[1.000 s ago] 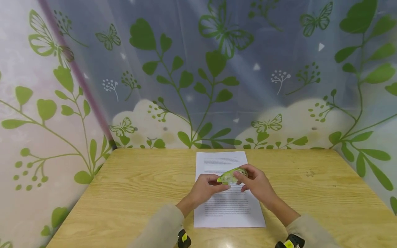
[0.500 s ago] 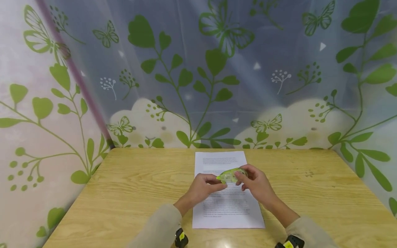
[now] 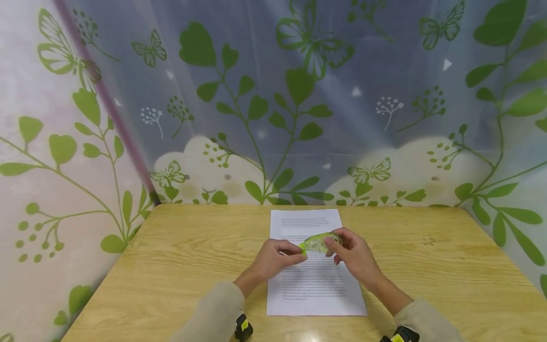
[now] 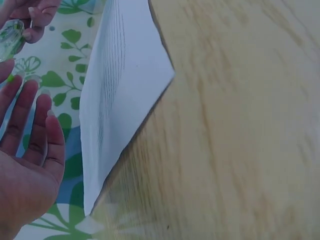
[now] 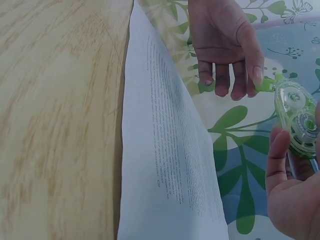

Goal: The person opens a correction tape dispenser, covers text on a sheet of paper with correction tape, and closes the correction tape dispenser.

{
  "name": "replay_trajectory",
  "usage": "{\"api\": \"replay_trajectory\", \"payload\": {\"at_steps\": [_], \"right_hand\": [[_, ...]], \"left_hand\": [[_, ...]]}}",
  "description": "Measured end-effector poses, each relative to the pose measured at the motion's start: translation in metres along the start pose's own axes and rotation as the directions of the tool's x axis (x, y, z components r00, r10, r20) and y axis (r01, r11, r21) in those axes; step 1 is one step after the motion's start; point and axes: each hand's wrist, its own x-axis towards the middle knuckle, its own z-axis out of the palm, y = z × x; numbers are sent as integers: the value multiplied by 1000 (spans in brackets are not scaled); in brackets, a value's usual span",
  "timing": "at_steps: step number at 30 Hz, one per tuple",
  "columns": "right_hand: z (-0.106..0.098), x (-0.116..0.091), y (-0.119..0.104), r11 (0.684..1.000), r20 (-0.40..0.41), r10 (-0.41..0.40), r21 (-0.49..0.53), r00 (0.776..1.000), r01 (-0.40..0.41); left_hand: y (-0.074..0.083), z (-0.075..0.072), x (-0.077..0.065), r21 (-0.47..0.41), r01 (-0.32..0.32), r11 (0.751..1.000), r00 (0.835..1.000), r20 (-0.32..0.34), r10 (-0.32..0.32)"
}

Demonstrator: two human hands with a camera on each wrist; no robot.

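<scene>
A clear and light-green correction tape (image 3: 316, 242) is held above a printed sheet of paper (image 3: 316, 304). My right hand (image 3: 358, 254) grips its rounded body between thumb and fingers. Two round spools show through the casing in the right wrist view. My left hand (image 3: 273, 259) pinches the bright green cap (image 5: 266, 85) at the narrow end between thumb and forefinger. The cap sits at an angle to the body, touching or very near the tip. The other left fingers stretch out loosely in the left wrist view.
The sheet lies on a light wooden table (image 3: 192, 256), its long side pointing away from me. Behind the table hangs a cloth (image 3: 239, 95) printed with leaves and butterflies. A dark wrist strap (image 3: 243, 327) sits on each sleeve.
My left hand has drawn slightly left and away from the correction tape's body. More of the green cap now shows, turned down at the tip. The right hand stays almost in place.
</scene>
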Motion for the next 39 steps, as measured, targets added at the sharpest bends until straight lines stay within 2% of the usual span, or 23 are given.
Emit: {"api": "replay_trajectory", "payload": {"at_steps": [5, 12, 16, 21, 28, 30, 35, 39], "right_hand": [[-1, -1, 3, 1000, 9, -9, -9, 1000, 9], [-1, -3, 5, 999, -7, 5, -46, 1000, -5], [0, -5, 4, 999, -8, 23, -32, 1000, -24], [2, -7, 3, 998, -4, 49, -30, 999, -49], [2, -8, 5, 996, 16, 76, -55, 997, -75], [2, -8, 5, 994, 36, 78, -74, 996, -75], [2, -7, 6, 995, 84, 60, -90, 995, -53], [3, -6, 7, 992, 77, 20, -124, 997, -10]], "left_hand": [[5, -4, -4, 29, -3, 1000, 1000, 10, 2], [32, -10, -15, 18, -25, 1000, 999, 36, 25], [35, -11, -18, 2, -42, 999, 998, 37, 42], [31, -12, -16, -1, -40, 999, 999, 35, 40], [2, -10, -6, 1, -15, 1000, 1000, 12, 15], [-3, -10, -5, 5, 2, 1000, 1000, 0, -2], [-6, -12, -6, 11, 17, 1000, 1000, -15, -17], [1, -12, -8, 5, 11, 1000, 1000, -11, -10]]}}
